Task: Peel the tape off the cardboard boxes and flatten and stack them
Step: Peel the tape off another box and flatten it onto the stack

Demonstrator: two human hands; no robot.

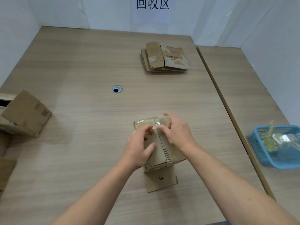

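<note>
1. at the left edge of the table (81, 62), more boxes (26, 112) wait unflattened, well apart from the work.
2. near the front middle, the left hand (139, 148) lays its thumb on the box top and curls its fingers at a crumpled bit of tape (153, 128), pinching it as far as i can tell.
3. the box (157, 157) sits on the table between the two hands, close to the person. its long axis runs near to far, with the far end leaning a little left. the taped end points away. the near end is open, with a flap (160, 181) lying flat on the table (printed side up).
4. the right hand (176, 132) grips the far end of the box, fingers curled over the edge and thumb beside the tape at the middle seam.
5. the step in hand, by my reading, is peeling tape from the far end, with this box not yet flattened. the next move calls for the right hand to brace the box while the left draws the tape back along the seam, slowly so it doesn't tear.
6. farther back and right lies the stack (164, 60) of flattened boxes, where this one should go.
7. at the far right, a basket (259, 143) holds clear scraps (likely peeled tape).
</note>
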